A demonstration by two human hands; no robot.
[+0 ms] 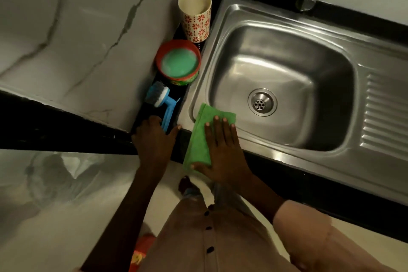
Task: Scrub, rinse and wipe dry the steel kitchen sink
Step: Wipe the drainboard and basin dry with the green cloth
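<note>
Now the right hand (223, 152) presses flat, fingers straight, on the green cloth (202, 139) draped lengthwise over the sink (287, 157) near rim — basin just ahead of the fingertips — while the left hand (154, 137), fingers curled, rests at the blue brush (162, 104) handle.

A black counter (287, 174) carries everything here, with a steel sink (344, 117) set into it. On the narrow strip of counter left of the sink stand a flowered cup (195, 20), upright at the far end, then a red bowl (179, 63) of green soapy liquid, then a blue brush (162, 100) lying with its handle toward the near edge. A green cloth (202, 139) lies flat across the sink's near left corner rim and hangs over the counter's front edge.
</note>
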